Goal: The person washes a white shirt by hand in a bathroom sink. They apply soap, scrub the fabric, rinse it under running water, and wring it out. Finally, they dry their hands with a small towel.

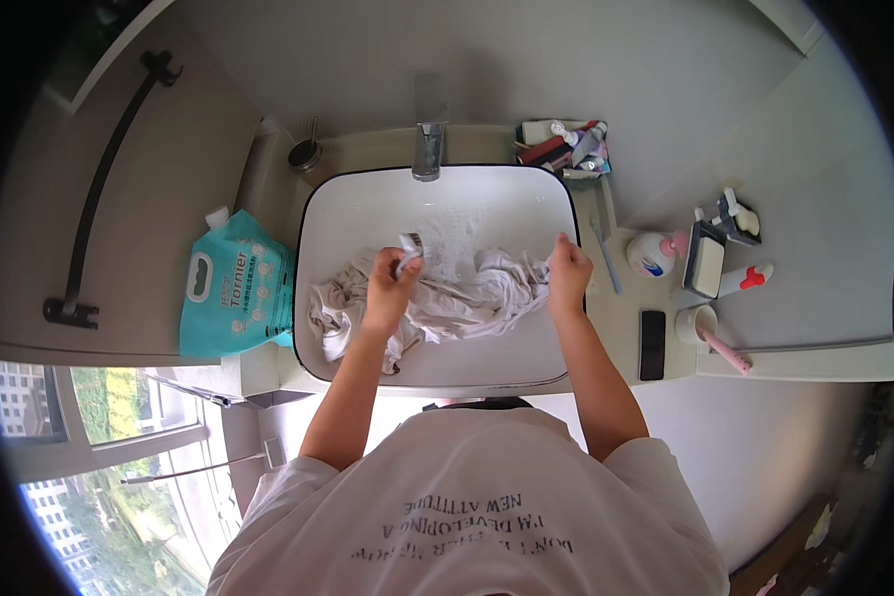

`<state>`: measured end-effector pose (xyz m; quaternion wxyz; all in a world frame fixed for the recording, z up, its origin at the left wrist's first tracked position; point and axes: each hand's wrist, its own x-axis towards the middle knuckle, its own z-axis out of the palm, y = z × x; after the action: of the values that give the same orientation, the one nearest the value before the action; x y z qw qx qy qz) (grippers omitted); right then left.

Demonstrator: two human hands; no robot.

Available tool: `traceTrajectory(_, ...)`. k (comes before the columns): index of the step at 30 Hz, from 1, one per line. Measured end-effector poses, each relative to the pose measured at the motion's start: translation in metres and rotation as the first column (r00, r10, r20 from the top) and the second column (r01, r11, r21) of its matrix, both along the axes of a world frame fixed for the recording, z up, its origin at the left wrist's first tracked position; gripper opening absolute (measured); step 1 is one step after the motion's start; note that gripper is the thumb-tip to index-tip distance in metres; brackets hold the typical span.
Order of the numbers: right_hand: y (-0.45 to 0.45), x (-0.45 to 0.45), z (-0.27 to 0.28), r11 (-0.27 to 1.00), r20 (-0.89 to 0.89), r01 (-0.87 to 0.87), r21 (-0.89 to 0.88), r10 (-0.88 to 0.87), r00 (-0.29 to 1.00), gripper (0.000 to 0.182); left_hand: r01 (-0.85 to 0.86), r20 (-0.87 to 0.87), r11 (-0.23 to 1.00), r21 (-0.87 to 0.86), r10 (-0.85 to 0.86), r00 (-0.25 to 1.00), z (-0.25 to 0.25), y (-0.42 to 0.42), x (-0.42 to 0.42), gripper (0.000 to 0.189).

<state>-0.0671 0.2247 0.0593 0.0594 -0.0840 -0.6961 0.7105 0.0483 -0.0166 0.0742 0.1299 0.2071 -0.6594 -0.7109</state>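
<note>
A wet, crumpled white garment (477,305) stretches across the white washbasin (365,201), which has a dark rim. My left hand (392,294) pinches a fold of it, and a bit of cloth with dark marks pokes up above the fingers. Close to the basin's right wall, my right hand (569,277) is closed around the garment's other end. Bunched fabric lies left of my left hand, partly hidden by the forearm. Behind the garment, suds and water streaks cover the basin floor below the chrome faucet (428,149).
At left stands a turquoise Tornier pouch (231,290). A box of tubes (566,149) sits behind the basin. Along the right counter are a toothbrush (606,257), pump bottle (652,255), soap dish (704,261), black phone (652,345) and cup (693,324). A jar (305,156) stands back left.
</note>
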Motion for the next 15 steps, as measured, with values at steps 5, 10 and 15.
traceTrajectory(5,0.006,-0.017,0.064,0.875,0.167,0.226,-0.428,-0.169,0.971,0.027,-0.282,-0.255,0.917,0.281,0.354,0.9,0.041,-0.048,0.006,0.019)
traceTrajectory(10,0.036,-0.043,0.059,0.755,0.138,0.094,-0.649,-0.005,0.99,0.023,-0.419,-0.4,0.891,0.173,0.452,0.797,0.066,-0.121,0.016,0.014)
traceTrajectory(15,0.029,-0.028,0.027,0.938,-0.085,-0.27,0.216,0.294,0.952,0.03,-0.478,-0.245,0.726,-0.494,0.411,0.878,0.008,-0.173,0.032,0.017)
